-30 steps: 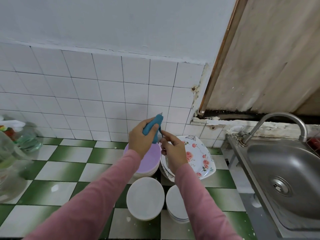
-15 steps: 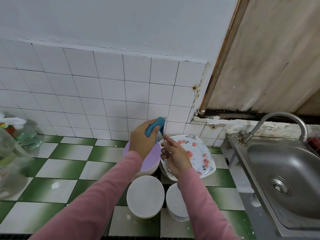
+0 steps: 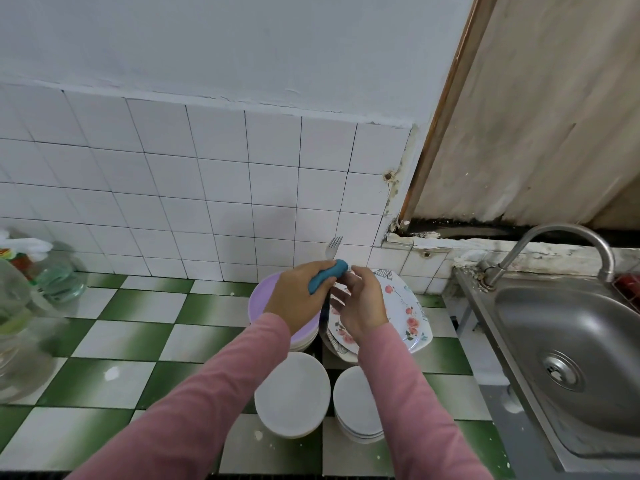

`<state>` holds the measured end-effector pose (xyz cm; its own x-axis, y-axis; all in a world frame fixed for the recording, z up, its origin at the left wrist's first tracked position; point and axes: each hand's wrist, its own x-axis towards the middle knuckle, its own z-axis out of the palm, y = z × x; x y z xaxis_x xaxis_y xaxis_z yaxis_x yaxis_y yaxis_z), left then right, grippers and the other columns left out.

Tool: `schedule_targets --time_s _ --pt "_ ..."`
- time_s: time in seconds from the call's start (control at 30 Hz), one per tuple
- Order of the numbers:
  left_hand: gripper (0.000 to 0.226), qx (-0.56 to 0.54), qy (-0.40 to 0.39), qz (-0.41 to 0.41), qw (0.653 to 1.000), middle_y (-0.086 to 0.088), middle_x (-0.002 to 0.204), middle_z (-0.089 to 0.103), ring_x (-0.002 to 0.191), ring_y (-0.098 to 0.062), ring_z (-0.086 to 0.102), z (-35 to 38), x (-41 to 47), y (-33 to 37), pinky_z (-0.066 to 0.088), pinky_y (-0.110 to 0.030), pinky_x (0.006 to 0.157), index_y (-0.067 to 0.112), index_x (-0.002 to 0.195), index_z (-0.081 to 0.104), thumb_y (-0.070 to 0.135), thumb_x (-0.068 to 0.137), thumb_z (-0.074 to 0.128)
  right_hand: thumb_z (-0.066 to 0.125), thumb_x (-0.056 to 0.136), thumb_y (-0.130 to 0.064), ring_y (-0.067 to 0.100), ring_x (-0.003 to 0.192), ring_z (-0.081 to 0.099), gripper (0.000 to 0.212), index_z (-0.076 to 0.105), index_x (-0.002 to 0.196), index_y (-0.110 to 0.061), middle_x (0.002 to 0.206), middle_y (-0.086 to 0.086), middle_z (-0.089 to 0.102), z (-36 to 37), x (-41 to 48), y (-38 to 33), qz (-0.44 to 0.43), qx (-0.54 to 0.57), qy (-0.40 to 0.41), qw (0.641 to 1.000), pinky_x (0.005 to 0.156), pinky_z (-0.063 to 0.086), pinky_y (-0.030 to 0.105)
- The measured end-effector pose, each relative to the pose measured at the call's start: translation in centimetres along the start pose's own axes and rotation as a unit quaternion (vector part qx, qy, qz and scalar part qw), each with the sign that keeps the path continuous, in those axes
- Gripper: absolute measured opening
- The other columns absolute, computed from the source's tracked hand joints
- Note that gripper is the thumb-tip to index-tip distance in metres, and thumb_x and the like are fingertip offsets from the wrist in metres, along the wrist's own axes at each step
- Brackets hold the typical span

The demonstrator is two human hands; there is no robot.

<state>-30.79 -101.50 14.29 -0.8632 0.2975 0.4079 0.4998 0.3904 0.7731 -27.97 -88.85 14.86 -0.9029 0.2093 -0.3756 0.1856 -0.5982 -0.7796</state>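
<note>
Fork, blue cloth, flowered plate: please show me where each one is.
fork (image 3: pixel 333 247), head view, on its tines.
blue cloth (image 3: pixel 326 278), head view, on its middle.
flowered plate (image 3: pixel 407 308), head view, on its right half.

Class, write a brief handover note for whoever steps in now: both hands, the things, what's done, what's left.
Left hand grips a blue cloth wrapped round a fork, tines up.
Right hand is beside the cloth; whether it holds the handle is unclear.
Plates lie stacked below.
Done: fork picked up, cloth on it.
Left: probably finish wiping, set it down.
</note>
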Motion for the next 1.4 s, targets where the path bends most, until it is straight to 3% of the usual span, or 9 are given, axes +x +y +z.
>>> schedule_targets --time_s 0.13,0.3,0.4,0.53,0.73,0.97,1.1,1.23,1.4 --pt "0.033 0.022 -0.038 0.033 0.999 0.002 0.115 0.071 0.101 -0.011 0.065 -0.4 0.0 -0.5 0.050 -0.021 0.094 0.020 0.125 0.066 0.020 0.092 0.067 0.053 0.100 -0.041 0.028 0.092 0.063 0.042 0.067 0.109 -0.002 0.102 0.013 0.063 -0.2 0.4 -1.7 0.002 -0.053 -0.012 0.998 0.086 0.055 0.036" --pt "0.036 0.071 -0.093 0.087 0.989 0.004 0.121 0.069 0.107 -0.013 0.065 -0.5 0.1 -1.1 0.049 -0.026 0.097 0.019 0.130 0.063 0.021 0.093 0.064 0.065 0.097 -0.029 0.023 0.078 0.064 0.025 0.057 0.088 -0.006 0.085 0.011 0.061 0.5 1.0 -2.9 -0.047 -0.210 0.030 0.976 0.065 0.060 0.032" --pt "0.035 0.095 -0.100 0.121 0.983 0.001 0.119 0.070 0.105 -0.018 0.066 -0.4 -0.2 -1.5 0.052 -0.031 0.094 0.016 0.127 0.064 0.019 0.092 0.066 0.066 0.096 -0.023 0.027 0.077 0.061 0.023 0.062 0.080 -0.007 0.076 0.012 0.061 0.4 1.5 -3.2 -0.078 -0.244 0.058 0.965 0.079 0.061 0.044" --pt "0.035 0.139 -0.115 0.152 0.972 -0.003 0.119 0.070 0.101 -0.022 0.067 -0.9 -0.3 -2.9 0.055 -0.036 0.090 0.014 0.127 0.064 0.020 0.092 0.066 0.066 0.096 -0.022 0.017 0.061 0.066 0.021 0.066 0.084 -0.005 0.072 0.009 0.066 -0.3 1.7 -3.9 -0.090 -0.230 0.067 0.967 0.063 0.057 0.027" --pt "0.036 0.151 -0.112 0.150 0.971 -0.003 0.117 0.071 0.099 -0.022 0.068 -1.8 -0.7 -3.8 0.053 -0.027 0.089 0.011 0.124 0.066 0.024 0.090 0.064 0.065 0.097 -0.019 0.015 0.062 0.068 0.019 0.067 0.083 -0.006 0.069 0.009 0.067 -0.9 2.0 -4.5 -0.103 -0.180 0.090 0.974 0.058 0.053 0.024" --pt "0.033 0.158 -0.119 0.069 0.978 -0.001 0.113 0.072 0.094 -0.023 0.067 -2.3 -1.8 -5.8 0.048 -0.023 0.086 0.016 0.123 0.067 0.020 0.091 0.068 0.064 0.097 -0.023 0.011 0.068 0.068 0.018 0.065 0.085 -0.010 0.074 0.003 0.070 -1.4 1.0 -5.8 -0.127 -0.114 0.088 0.981 0.059 0.044 0.025" --pt "0.025 0.019 -0.045 -0.122 0.991 0.011 0.095 0.069 0.080 -0.014 0.063 -2.2 -2.0 -5.1 0.051 -0.020 0.076 0.025 0.116 0.069 0.020 0.092 0.067 0.061 0.099 -0.028 0.008 0.072 0.063 0.016 0.067 0.088 -0.018 0.080 -0.004 0.072 -1.1 0.2 -6.2 -0.105 -0.082 0.044 0.990 0.065 0.045 0.025" --pt "0.020 -0.147 0.037 -0.256 0.955 0.003 0.102 0.068 0.094 -0.018 0.064 -1.8 -0.4 -3.6 0.055 -0.024 0.072 0.025 0.111 0.069 0.028 0.091 0.068 0.064 0.096 -0.032 0.008 0.072 0.051 0.016 0.069 0.087 -0.020 0.078 -0.011 0.068 -1.1 0.2 -4.7 -0.081 -0.162 0.010 0.983 0.066 0.039 0.025" --pt "0.028 -0.308 -0.026 -0.307 0.900 -0.010 0.107 0.070 0.096 -0.026 0.067 -1.3 0.7 -1.2 0.058 -0.035 0.080 0.014 0.114 0.068 0.026 0.088 0.071 0.064 0.096 -0.030 0.007 0.080 0.050 0.015 0.071 0.087 -0.021 0.080 -0.015 0.068 -0.3 -0.2 -2.4 -0.089 -0.220 -0.041 0.971 0.070 0.033 0.027"
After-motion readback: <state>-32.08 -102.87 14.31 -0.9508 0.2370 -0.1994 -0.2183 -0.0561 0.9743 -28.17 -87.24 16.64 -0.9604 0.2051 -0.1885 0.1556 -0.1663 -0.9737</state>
